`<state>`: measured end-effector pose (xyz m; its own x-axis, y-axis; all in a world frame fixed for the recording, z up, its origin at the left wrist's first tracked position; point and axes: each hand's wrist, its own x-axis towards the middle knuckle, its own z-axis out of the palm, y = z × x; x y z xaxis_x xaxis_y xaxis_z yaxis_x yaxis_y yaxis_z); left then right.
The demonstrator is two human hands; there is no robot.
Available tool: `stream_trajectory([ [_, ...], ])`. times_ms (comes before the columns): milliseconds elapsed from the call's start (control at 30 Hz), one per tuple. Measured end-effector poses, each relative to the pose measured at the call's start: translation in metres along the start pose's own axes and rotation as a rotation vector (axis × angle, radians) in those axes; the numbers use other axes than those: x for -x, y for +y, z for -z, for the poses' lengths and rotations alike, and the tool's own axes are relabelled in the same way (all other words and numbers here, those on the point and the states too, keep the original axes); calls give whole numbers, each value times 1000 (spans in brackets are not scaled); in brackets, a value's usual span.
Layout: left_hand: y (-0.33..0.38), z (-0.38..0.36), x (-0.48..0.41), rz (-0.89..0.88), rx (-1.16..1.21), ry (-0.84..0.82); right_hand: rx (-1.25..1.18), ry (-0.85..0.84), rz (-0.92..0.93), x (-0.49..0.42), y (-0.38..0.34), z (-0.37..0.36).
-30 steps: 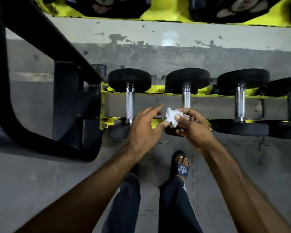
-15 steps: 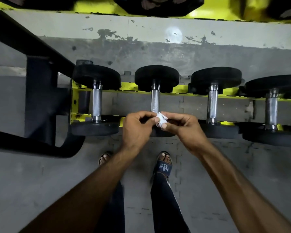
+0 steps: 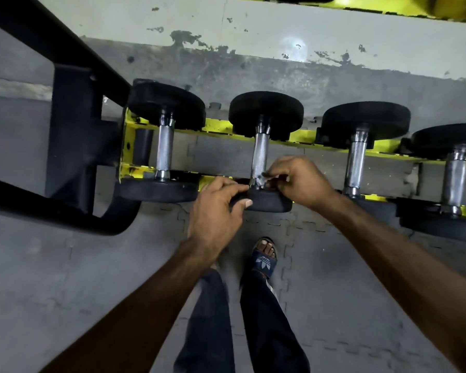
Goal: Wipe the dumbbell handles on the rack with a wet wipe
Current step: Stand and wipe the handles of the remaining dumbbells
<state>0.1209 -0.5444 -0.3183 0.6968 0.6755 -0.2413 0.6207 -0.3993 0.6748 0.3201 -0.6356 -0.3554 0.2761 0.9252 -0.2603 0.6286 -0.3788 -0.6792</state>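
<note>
Wiping the second handle (image 3: 261, 154): right grip (image 3: 304, 181) pinches the wipe (image 3: 261, 181) against its near end, just left of the knuckles. Left grip (image 3: 215, 214) clasps the weight (image 3: 272, 204) beside it (steadying, I'd judge). Next, wrap the wipe round and rub away along the knurling.

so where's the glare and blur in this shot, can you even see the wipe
Head view: dim light, one round glare spot on the wall; wide-angle lens skews the rack; top right corner is blurred; handles are sharp; the wipe, pinched by the right hand, is a small smeared scrap.
</note>
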Motion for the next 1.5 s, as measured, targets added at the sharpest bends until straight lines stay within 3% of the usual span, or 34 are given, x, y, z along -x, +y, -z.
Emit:
stream_trajectory([
  [167,-5,-1,-1,9,0,15,398,-285,259,-42,-26,7],
  [300,-3,1,0,-15,-3,3,790,-602,228,-73,-71,-2],
  [433,-4,4,-2,-21,-36,-18,727,-885,15,-102,-89,-1],
  [500,-3,3,-3,-21,-41,-12,679,-833,71,-100,-84,6],
  [567,-3,3,-2,-14,-51,4,664,-658,198,-84,-74,11],
  [633,0,1,-1,0,-80,30,550,-485,205,-62,-50,11],
  [700,3,0,2,18,-101,55,357,-318,48,-38,-25,9],
  [800,6,-2,5,50,-133,62,-51,-63,-371,-12,-1,-7],
  [900,8,-4,6,72,-158,56,-458,43,-694,-19,9,-29],
  [1133,11,0,4,87,-192,29,-783,-279,-722,-38,14,-31],
  [1400,14,4,2,88,-208,10,-862,-493,-659,-49,18,-21],
  [1500,15,5,2,84,-210,18,-707,-556,-681,-56,25,-20],
])
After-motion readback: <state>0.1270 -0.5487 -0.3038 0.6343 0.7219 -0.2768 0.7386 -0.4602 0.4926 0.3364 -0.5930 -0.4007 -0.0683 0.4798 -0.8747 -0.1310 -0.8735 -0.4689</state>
